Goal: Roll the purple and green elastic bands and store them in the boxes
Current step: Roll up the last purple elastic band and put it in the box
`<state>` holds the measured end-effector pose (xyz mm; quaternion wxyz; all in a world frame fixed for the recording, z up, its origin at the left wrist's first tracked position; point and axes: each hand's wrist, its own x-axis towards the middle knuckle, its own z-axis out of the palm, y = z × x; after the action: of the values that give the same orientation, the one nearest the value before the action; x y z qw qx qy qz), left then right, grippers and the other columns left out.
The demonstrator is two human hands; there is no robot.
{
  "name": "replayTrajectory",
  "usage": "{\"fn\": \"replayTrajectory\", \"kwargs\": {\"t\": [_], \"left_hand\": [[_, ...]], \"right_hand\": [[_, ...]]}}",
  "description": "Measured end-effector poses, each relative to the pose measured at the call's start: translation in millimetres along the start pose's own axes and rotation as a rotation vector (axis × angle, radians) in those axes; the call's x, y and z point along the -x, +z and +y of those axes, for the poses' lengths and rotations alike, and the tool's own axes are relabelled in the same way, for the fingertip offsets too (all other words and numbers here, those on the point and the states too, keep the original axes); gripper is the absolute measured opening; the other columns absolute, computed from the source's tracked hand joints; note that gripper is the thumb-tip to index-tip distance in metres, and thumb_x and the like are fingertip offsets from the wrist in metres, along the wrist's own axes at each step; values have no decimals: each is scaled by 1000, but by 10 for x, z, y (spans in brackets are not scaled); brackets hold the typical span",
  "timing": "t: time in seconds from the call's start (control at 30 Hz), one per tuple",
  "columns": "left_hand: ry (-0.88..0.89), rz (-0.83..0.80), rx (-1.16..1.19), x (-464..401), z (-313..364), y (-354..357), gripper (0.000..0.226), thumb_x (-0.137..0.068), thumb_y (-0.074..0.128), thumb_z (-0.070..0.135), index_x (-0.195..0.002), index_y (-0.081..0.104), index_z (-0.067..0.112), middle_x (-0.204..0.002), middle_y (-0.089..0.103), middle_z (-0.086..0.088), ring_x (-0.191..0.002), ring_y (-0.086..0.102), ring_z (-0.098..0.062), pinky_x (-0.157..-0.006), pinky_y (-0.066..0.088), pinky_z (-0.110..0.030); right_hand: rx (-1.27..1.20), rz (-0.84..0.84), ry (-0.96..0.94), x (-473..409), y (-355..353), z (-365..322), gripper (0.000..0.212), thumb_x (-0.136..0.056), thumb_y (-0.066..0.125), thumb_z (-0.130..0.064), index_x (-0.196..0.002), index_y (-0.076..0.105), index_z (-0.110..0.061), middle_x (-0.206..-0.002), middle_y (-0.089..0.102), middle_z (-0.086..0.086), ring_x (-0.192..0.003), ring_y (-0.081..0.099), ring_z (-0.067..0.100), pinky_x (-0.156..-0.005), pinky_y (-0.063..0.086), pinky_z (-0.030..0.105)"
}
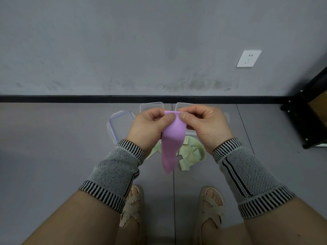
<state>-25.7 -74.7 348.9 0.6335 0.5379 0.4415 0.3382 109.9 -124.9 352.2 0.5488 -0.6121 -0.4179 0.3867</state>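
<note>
A purple elastic band point(171, 147) hangs flat and unrolled in the air above the floor. My left hand point(149, 126) and my right hand point(205, 124) both pinch its top edge between thumb and fingers, close together. Below and behind it, a pale green elastic band point(192, 154) lies in a loose heap on the grey floor. Clear plastic boxes stand on the floor behind my hands: one lid or box point(120, 124) at the left, another point(151, 106) behind my left hand, and a third point(184, 105) mostly hidden by my right hand.
A grey wall with a black skirting strip point(88, 99) runs just behind the boxes. A white socket point(248, 58) sits on the wall. A black metal frame point(307, 121) stands at the right. My sandalled feet point(132, 204) are near the bottom.
</note>
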Motion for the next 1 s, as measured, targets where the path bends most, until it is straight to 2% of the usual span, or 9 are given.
{"fn": "replayTrajectory", "kwargs": {"t": [0.13,0.23,0.33,0.47,0.6,0.7,0.83,0.9,1.0], "left_hand": [[-22,-34,13,0,-9,1,11,-88,59,10,-92,70,7,-87,69,-13,-78,63,-19,-78,52,-38],[-41,-52,18,-2,-10,1,13,-89,58,10,-95,69,5,-86,69,-14,-77,64,-20,-74,54,-36],[-40,-60,13,-8,-14,4,13,-90,57,10,-91,69,7,-82,68,-12,-74,62,-19,-72,52,-34],[-16,-70,-27,-14,-21,11,12,-89,58,11,-82,67,13,-81,67,-7,-78,61,-17,-78,51,-37],[-4,-64,-38,-19,-29,19,14,-89,58,11,-79,67,16,-77,66,-2,-73,60,-12,-73,49,-28],[-18,-75,-29,-20,-23,25,14,-91,54,9,-89,68,7,-79,67,-6,-67,60,-7,-65,50,-20],[-52,-92,10,-18,-7,18,21,-92,51,8,-103,65,-4,-100,66,-24,-84,61,-23,-81,51,-37],[-69,-90,15,-15,3,12,19,-92,50,9,-97,66,0,-95,66,-22,-85,60,-26,-83,48,-41],[-85,-96,28,-9,16,3,17,-92,50,7,-91,66,3,-86,66,-16,-78,61,-23,-75,49,-35]], "right_hand": [[31,5,-35,5,17,-12,19,-80,69,-4,-76,70,-22,-78,70,1,-77,65,15,-80,57,37],[52,-7,-52,8,15,-14,21,-81,69,-3,-76,70,-24,-76,69,-2,-76,64,12,-78,57,32],[70,-23,-66,11,5,-14,22,-81,68,-3,-75,69,-24,-76,69,-2,-76,64,13,-76,57,30],[96,-5,-73,6,7,0,21,-80,68,-5,-72,69,-24,-73,68,0,-73,63,16,-72,57,34],[95,9,-92,1,10,-9,22,-79,68,-4,-71,68,-24,-71,67,-5,-70,61,9,-70,54,29],[98,-13,-101,10,8,-12,23,-80,67,-3,-72,69,-24,-71,68,-7,-70,62,5,-69,53,22],[81,-46,-116,15,5,-9,28,-81,64,2,-75,70,-24,-73,68,-10,-74,64,7,-73,54,23],[55,-59,-102,17,9,-7,29,-82,61,5,-76,70,-21,-75,69,-6,-75,65,9,-75,55,26],[65,-71,-101,18,3,-2,29,-83,59,6,-78,71,-20,-76,69,-2,-74,65,12,-74,57,30]]}}
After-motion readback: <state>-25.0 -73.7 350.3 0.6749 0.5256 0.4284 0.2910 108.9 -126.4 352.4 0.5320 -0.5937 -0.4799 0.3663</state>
